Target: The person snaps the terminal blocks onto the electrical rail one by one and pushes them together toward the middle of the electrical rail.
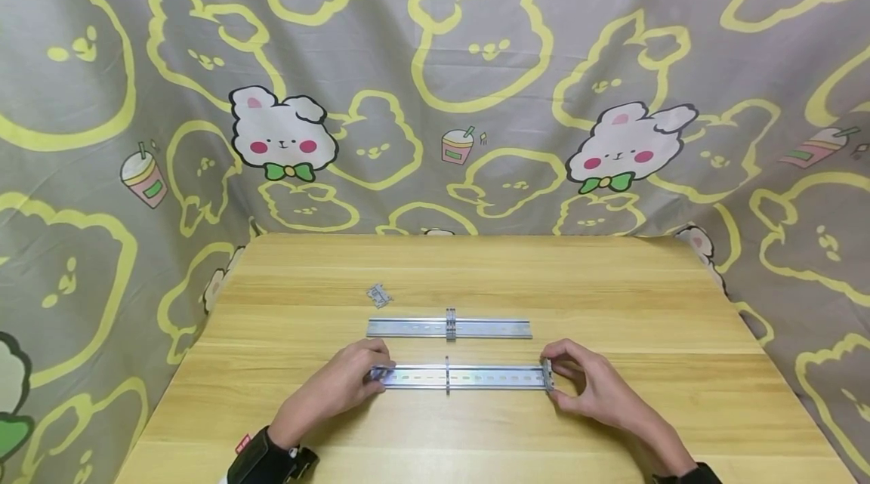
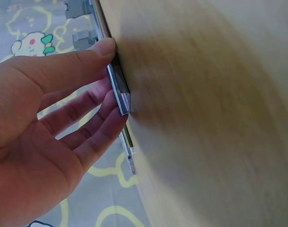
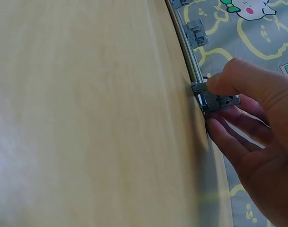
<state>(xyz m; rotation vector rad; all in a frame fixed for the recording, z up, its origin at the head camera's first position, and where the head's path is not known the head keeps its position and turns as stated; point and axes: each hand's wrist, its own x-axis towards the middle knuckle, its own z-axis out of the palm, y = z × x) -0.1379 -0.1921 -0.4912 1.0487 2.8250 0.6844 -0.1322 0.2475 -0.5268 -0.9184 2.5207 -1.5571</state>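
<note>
A slotted metal DIN rail (image 1: 489,377) lies crosswise before me on the table. My left hand (image 1: 343,382) grips its left end; the left wrist view has the thumb on one edge of the rail (image 2: 117,80) and fingers at the other. At the opposite end, my right hand (image 1: 598,386) pinches a grey DIN-rail terminal block (image 3: 214,100) between thumb and fingers. That block stands upright across the rail's right end. Another thin grey block (image 1: 447,376) sits near the rail's middle, apart from both hands.
Behind, a second DIN rail (image 1: 408,328) lies parallel, carrying several grey blocks (image 1: 451,324) grouped at its middle. One loose grey block (image 1: 378,294) lies flat farther back, left of centre. A patterned curtain (image 1: 503,189) surrounds the back and sides of the wooden table (image 1: 584,272).
</note>
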